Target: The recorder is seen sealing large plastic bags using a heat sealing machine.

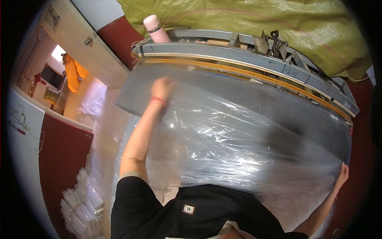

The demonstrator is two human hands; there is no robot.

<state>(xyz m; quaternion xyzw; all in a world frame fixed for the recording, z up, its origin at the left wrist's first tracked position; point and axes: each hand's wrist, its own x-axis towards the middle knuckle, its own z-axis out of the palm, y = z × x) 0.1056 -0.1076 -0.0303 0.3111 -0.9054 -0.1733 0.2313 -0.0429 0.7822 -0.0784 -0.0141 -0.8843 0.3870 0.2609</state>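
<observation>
A wide sheet of clear plastic film [217, 137] stretches over the near part of a grey padded work surface [314, 129], creased and shining under the light. At the far left, my left hand [162, 87], a red band on its wrist, is blurred but looks closed on the film's far edge. My right hand [343, 172] pinches the film at the right end of the surface. The far edge of the film runs slantwise between both hands. Its near part hangs down in front of my body.
Behind the surface runs a grey metal frame [246, 54] with a yellow strip [238, 71] and a clamp [274, 42]. A pink bottle [156, 30] stands at its left end. Green-yellow sheeting [254, 20] hangs behind. Bundled plastic [81, 203] lies on the floor, left, near an open door [83, 38].
</observation>
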